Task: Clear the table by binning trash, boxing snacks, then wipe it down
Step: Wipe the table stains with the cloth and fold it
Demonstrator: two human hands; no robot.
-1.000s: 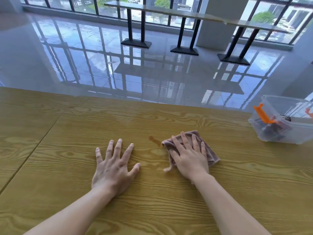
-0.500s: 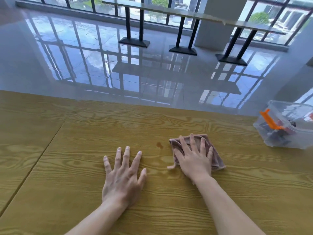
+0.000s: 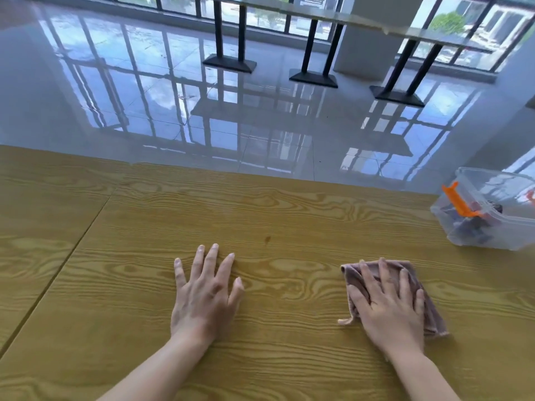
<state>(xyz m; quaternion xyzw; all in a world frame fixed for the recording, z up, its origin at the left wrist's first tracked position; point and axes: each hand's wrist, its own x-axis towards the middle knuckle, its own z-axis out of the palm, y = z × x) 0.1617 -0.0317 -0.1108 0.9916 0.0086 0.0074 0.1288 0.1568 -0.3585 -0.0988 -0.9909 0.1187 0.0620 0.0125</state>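
A folded mauve cloth lies on the wooden table, and my right hand presses flat on top of it with fingers spread. My left hand rests palm down on the bare wood to the left, fingers apart, holding nothing. A small brown stain shows on the table beyond and between the hands, apart from the cloth. At the right edge stands a clear plastic box with an orange clip and dark snack packets inside.
A seam runs diagonally across the table's left part. The table's far edge drops to a glossy tiled floor. A long counter on black legs stands by the windows.
My right hand has slid the cloth to the right and nearer to me, away from the stain, which now lies uncovered. My left hand stays flat on the table.
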